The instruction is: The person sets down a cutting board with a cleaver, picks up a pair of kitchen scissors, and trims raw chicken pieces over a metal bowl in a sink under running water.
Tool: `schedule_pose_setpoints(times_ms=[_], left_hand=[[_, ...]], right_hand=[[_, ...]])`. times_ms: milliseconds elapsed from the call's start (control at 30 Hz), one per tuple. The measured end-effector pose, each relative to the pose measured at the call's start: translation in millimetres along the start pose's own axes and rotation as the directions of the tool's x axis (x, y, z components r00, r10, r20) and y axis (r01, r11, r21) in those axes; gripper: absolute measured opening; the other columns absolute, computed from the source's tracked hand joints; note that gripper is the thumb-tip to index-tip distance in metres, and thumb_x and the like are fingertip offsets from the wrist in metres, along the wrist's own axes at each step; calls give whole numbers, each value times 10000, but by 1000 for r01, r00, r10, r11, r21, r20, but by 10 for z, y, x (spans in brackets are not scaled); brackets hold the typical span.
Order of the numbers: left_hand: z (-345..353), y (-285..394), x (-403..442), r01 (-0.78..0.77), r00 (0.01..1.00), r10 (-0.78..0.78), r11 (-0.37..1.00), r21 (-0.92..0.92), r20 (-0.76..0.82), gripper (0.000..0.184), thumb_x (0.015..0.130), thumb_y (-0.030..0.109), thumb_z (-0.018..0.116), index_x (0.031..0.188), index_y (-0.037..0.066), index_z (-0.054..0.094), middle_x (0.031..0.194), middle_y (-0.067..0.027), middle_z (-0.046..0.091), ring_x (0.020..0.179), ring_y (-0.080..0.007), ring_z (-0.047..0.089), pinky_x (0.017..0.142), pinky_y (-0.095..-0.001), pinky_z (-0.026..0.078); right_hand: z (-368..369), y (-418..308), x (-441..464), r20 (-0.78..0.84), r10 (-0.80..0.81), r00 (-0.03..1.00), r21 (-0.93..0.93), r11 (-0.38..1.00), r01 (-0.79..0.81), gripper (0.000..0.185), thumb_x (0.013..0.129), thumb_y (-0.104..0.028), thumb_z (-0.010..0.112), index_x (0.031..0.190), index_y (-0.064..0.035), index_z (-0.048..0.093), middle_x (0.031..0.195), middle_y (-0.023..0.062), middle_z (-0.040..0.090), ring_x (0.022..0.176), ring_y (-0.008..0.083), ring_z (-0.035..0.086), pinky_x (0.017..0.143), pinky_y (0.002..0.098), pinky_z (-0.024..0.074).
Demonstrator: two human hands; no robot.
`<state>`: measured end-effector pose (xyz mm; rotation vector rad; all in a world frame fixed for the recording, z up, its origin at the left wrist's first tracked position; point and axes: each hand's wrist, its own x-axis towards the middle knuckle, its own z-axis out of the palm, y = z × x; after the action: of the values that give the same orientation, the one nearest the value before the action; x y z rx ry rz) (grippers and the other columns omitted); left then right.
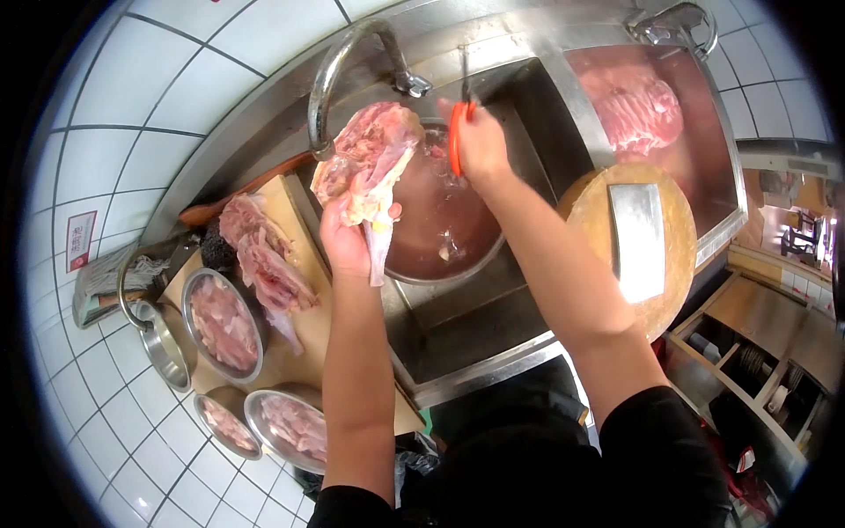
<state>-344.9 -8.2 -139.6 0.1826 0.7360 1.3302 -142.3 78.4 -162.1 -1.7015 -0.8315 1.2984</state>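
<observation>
My left hand [345, 239] is closed round the narrow end of a raw poultry piece [374, 158] and holds it up beside the faucet [330, 84]. Pink flesh and pale yellow skin show on the piece, its thin shank pointing down past my palm. To the right, my right hand [484, 148] grips a pair of scissors [456, 141] by orange handles, the dark blades pointing away from me and apart from the meat. Below both hands, a round metal basin [400, 280] of reddish water stands in the sink [440, 330].
On the left, more raw poultry [264, 255] lies on a board [304, 220], near metal bowls [261, 339] of cut meat. A cleaver [638, 238] rests on a round chopping block [590, 202] at right. Beyond it, a second sink [704, 189] holds pink meat [638, 114].
</observation>
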Motion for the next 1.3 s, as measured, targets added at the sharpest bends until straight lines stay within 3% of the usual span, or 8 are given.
schedule_pose_setpoints(times_ms=[100, 233, 400, 600, 700, 1000, 1100, 1300], left_hand=[[6, 33, 1, -3, 1000, 2, 1000, -18, -22, 527, 892, 266, 526, 1320, -40, 553, 1196, -174, 655, 967, -290, 632, 724, -464, 532], [-97, 99, 11, -5, 1000, 10, 988, 155, -27, 515, 883, 259, 552, 1271, -79, 585, 1107, -187, 680, 869, -286, 652, 728, -414, 536], [-107, 128, 7, -18, 1000, 20, 977, 211, -5, 489, 866, 205, 571, 1254, -91, 599, 1092, -180, 688, 816, -276, 672, 744, -367, 549], [-266, 58, 26, -90, 991, 109, 972, 218, -76, 531, 839, 147, 559, 1319, -79, 546, 1206, -173, 658, 924, -269, 692, 777, -377, 577], [-359, 59, 37, -85, 995, 95, 976, 202, -43, 572, 833, 113, 553, 1377, -57, 497, 1245, -173, 641, 962, -269, 690, 764, -388, 586], [-120, 71, -121, -78, 995, 91, 963, 260, -41, 527, 877, 171, 524, 1350, -62, 528, 1205, -181, 653, 941, -274, 677, 731, -404, 583], [-78, 27, -196, -42, 997, 53, 980, 192, -55, 518, 892, 225, 504, 1312, -72, 562, 1161, -179, 667, 909, -275, 668, 723, -407, 578], [-122, -39, -185, -36, 998, 42, 992, 122, -44, 505, 890, 258, 495, 1275, -57, 581, 1139, -165, 675, 897, -278, 660, 705, -418, 568]], right_hand=[[-79, -66, -563, 84, -181, 980, -621, 759, 193, 630, 910, -620, 611, 1007, 1, 666, 910, 206, 695, 906, 345, 697, 807, 445, 540], [-104, 48, -890, 354, -420, 836, -738, 423, 526, 662, 888, -637, 627, 1060, 2, 656, 1019, 214, 672, 984, 391, 665, 884, 450, 541], [-58, -91, -832, 556, -336, 760, -773, 126, 622, 693, 932, -646, 544, 1102, 18, 650, 1024, 213, 671, 980, 358, 676, 870, 434, 551], [-21, -375, -908, 538, -240, 808, -785, 208, 584, 728, 963, -637, 498, 1063, 65, 661, 1036, 226, 678, 1002, 332, 688, 861, 405, 561], [9, -403, -950, 522, -237, 819, -819, 128, 559, 722, 970, -634, 490, 1018, 65, 665, 1053, 242, 680, 1021, 333, 689, 868, 392, 559], [-30, -357, -768, 601, -169, 781, -754, 204, 625, 580, 972, -568, 531, 975, -16, 710, 849, 180, 734, 814, 328, 732, 753, 424, 582], [-36, -318, -712, 580, -61, 813, -776, 263, 573, 555, 964, -579, 544, 932, -57, 728, 841, 195, 728, 838, 339, 731, 760, 439, 575], [25, 135, -659, 594, -133, 793, -605, 577, 550, 594, 943, -612, 569, 873, -42, 722, 763, 231, 683, 773, 388, 701, 787, 462, 560]])
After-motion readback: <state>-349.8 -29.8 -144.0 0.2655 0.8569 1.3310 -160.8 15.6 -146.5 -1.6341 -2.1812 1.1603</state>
